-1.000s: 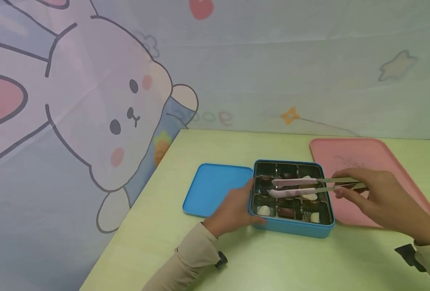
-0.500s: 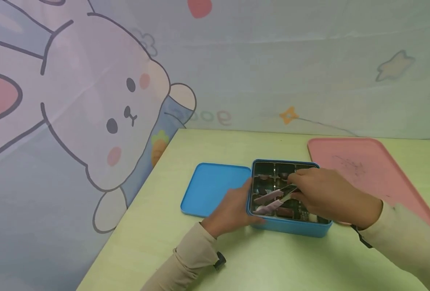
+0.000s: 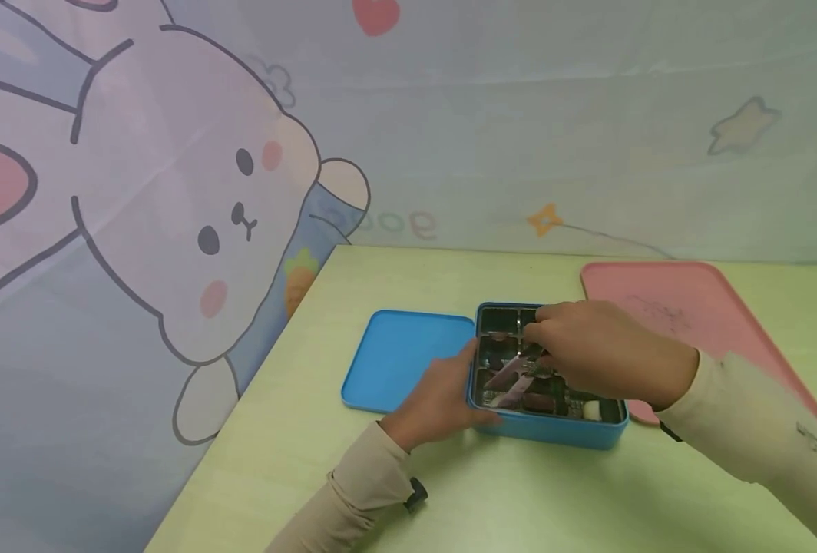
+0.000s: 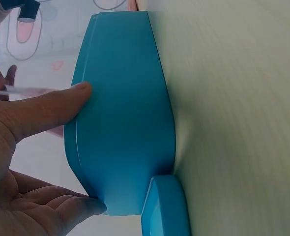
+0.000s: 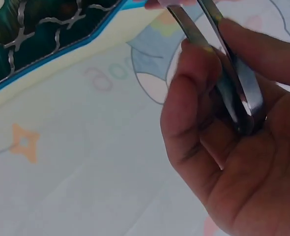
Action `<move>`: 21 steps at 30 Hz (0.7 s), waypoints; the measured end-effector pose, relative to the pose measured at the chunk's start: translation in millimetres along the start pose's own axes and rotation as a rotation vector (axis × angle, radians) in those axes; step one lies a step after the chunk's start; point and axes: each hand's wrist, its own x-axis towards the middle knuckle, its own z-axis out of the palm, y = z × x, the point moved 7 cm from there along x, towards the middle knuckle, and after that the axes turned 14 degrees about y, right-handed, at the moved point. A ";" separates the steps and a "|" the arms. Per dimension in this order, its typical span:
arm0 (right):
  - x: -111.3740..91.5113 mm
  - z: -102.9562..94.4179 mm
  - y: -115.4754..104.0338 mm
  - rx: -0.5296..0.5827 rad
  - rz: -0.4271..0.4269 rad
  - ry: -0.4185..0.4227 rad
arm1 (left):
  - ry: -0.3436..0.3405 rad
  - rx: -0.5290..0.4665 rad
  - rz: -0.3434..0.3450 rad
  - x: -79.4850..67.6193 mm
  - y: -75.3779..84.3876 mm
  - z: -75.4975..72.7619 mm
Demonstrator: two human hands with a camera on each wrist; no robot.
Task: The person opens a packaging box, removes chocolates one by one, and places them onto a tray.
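Note:
A blue box point(image 3: 554, 432) with a dark divided insert stands on the table, holding brown and white pieces that look like chocolates. My left hand point(image 3: 436, 403) grips its near left corner, thumb on the front wall and fingers along the left side. Between the thumb and fingers of my right hand point(image 5: 243, 132) is a pair of metal tweezers point(image 5: 228, 73). Their pinkish-white tips point(image 3: 515, 390) reach down over the near left compartment, where a white piece is mostly hidden. A dark brown piece point(image 3: 540, 403) and a white piece point(image 3: 591, 409) lie in the near row.
A blue lid point(image 3: 408, 353) lies on the table against the left of the box. Behind the right forearm is a pink tray point(image 3: 699, 307). A printed cloth point(image 3: 477, 115) with a rabbit hangs along the back and left of the table.
My right hand has moved left over the box, and the tweezers have swung from lying across it to pointing down into the near left compartment. The left hand stays on the box.

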 end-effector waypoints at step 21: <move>-13.9 5.2 4.7 0.095 0.000 0.069 | -0.006 0.076 -0.030 0.7 -2.3 0.8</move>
